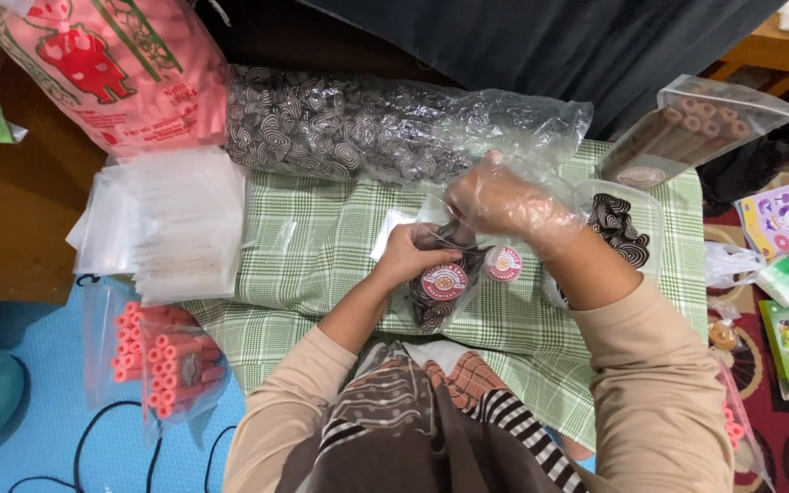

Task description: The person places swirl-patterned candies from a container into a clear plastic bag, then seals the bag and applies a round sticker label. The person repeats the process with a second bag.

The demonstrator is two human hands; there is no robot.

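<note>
Hands: L (410, 254) & gloved R (497, 198) grip shut on snack pouch (440, 288) w/ round sticker.

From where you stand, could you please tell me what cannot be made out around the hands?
- Head view: the small pouch's opening, hidden behind the left hand and gloved right hand.
- Tub contents, partly covered by the right forearm.
- Pink bag, cut off by the top edge.
</note>
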